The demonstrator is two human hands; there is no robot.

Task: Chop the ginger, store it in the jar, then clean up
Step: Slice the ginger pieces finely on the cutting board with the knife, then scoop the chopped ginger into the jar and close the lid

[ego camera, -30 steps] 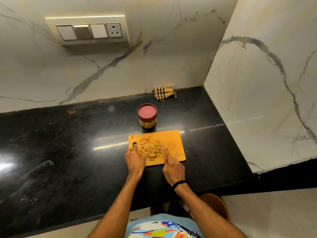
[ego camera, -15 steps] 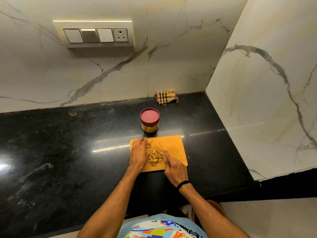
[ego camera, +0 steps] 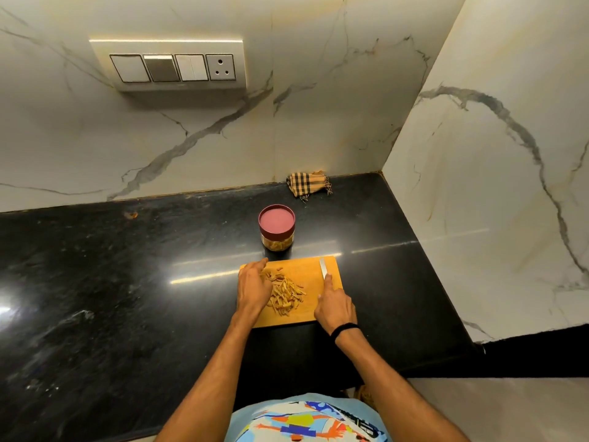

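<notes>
A wooden cutting board (ego camera: 302, 266) lies on the black counter with a heap of ginger strips (ego camera: 285, 293) in its middle. My left hand (ego camera: 253, 287) rests on the board's left side, its fingers against the heap. My right hand (ego camera: 334, 307) grips a knife handle, index finger along the spine, and the knife blade (ego camera: 323, 266) points away over the board's right part. Behind the board stands a small clear jar (ego camera: 276, 228) with a dark red lid on it and ginger pieces inside.
A checked cloth (ego camera: 307, 183) lies crumpled at the back by the wall. Marble walls close the counter at the back and on the right. The black counter (ego camera: 111, 282) stretches far to the left. A switch panel (ego camera: 172, 67) sits on the back wall.
My right hand with the knife has moved right, away from the heap, so the blade now shows. My left hand has pushed the strips into a tighter pile.
</notes>
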